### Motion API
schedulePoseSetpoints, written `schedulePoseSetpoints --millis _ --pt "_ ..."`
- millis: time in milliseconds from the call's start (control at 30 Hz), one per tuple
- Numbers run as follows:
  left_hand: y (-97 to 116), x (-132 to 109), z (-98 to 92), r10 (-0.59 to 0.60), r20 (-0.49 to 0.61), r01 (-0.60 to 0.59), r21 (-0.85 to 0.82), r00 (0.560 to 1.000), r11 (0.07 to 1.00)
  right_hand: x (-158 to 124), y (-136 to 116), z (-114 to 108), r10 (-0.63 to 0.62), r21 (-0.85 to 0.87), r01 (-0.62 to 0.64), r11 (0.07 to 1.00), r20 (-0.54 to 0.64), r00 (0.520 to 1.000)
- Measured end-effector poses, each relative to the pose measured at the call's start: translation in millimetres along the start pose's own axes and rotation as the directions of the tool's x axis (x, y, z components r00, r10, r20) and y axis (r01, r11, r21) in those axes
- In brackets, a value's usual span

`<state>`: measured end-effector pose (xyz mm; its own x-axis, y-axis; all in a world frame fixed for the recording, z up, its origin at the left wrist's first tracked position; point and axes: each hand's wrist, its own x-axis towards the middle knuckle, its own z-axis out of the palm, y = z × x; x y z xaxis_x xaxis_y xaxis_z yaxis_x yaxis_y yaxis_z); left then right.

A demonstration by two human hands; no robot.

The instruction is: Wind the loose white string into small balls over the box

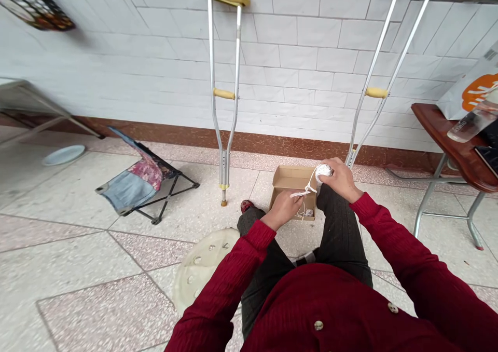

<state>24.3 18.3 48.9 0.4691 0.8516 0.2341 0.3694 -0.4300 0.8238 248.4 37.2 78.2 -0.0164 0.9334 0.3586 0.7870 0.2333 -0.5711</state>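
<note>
A ball of white yarn (323,172) is in my right hand (339,179), whose fingers are closed round its side. From the ball a strand runs down to a small knotted piece of white yarn work (307,190). My left hand (283,207) pinches that piece, fingers closed; whether a hook or needle is in it I cannot make out. Below both hands an open cardboard box (292,175) sits on the floor between my legs. Inside it lie loose white strands and a small pale item (309,213).
A yellow-padded crutch (223,93) leans on the tiled wall, another crutch (375,92) to the right. A folding chair (136,180) and a plastic stool (202,261) stand left. At right, a brown stool (439,129) bears a bottle (469,123) and a bag (462,95).
</note>
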Motion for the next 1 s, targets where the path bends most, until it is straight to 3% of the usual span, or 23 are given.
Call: schedulePoseSetpoints --millis 100,167,267,367,467,767,1000 --pt "9.5 1.1 -2.4 0.103 -0.01 -0.104 -0.061 0.995 0.993 3.7 4.8 8.6 0.014 0.038 -0.016 0.999 0.04 0.999" --pt "13.3 5.2 -0.5 0.111 -0.025 -0.113 -0.113 0.994 0.987 3.6 7.7 16.7 0.035 0.08 -0.04 0.996 0.057 0.998" --pt "11.4 14.1 6.7 -0.046 -0.081 0.017 -0.322 0.996 0.946 2.6 10.4 26.5 0.069 0.143 -0.075 0.987 0.048 0.997" --pt "4.2 21.6 11.6 -0.257 -0.047 0.179 -0.6 0.965 0.779 2.2 11.5 29.2 0.102 0.169 -0.106 0.98 0.028 0.994" --pt "-1.6 26.2 9.5 -0.341 -0.003 0.232 -0.729 0.94 0.644 0.7 11.0 27.0 0.088 0.176 -0.089 0.98 0.014 0.996" --pt "-14.8 42.4 10.6 -0.42 -0.093 0.248 -0.685 0.903 0.685 -20.5 -7.4 21.0 -0.102 0.176 0.09 0.98 0.058 0.993" --pt "-31.5 46.7 12.1 -0.424 -0.171 0.241 -0.613 0.89 0.753 -36.3 -7.4 21.1 -0.139 0.103 0.122 0.987 0.183 0.973"
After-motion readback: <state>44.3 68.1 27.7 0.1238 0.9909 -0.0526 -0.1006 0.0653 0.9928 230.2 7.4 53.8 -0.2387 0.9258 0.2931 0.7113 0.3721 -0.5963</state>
